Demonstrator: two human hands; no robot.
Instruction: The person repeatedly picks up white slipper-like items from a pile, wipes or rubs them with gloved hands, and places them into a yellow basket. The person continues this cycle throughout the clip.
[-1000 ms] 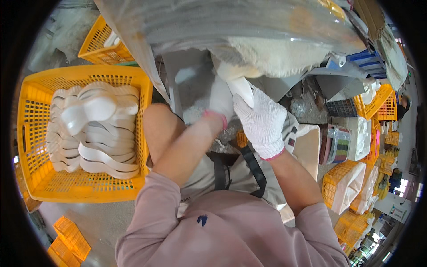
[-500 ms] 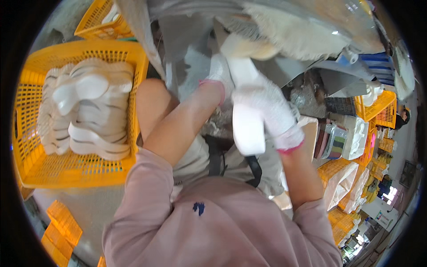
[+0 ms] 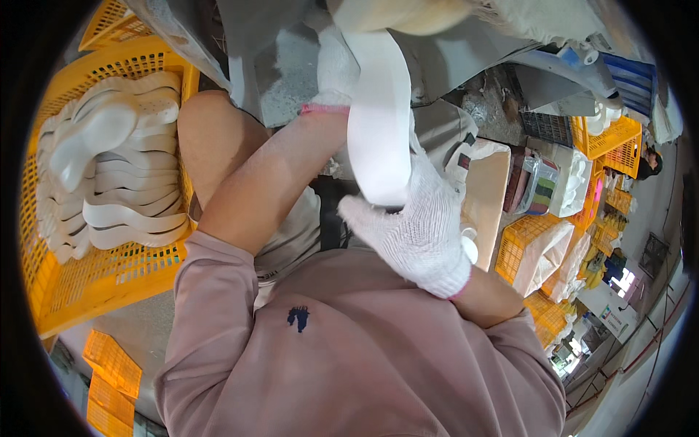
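A white shoe sole (image 3: 380,124), long and curved, points down toward me from beneath a pale round wheel (image 3: 408,13) at the top. Beside its far end is my left hand (image 3: 336,67) in a white knit glove, closed on the sole, its fingertips partly hidden. My right hand (image 3: 419,226), gloved too, is open at the sole's near end. Its thumb stretches out to the left below the sole, while the other fingers run up along the right edge, partly behind it.
At left stands a yellow crate (image 3: 109,291) with stacked white soles (image 3: 138,160). A grey sheet-metal housing (image 3: 459,65) surrounds the wheel. To the right are a cardboard panel (image 3: 484,197), more yellow crates (image 3: 520,240) and a distant person (image 3: 649,162).
My right hand has loosened from around the sole and slid toward me, its thumb now spread. The sole shows more of its length. The whole view has shifted a little.
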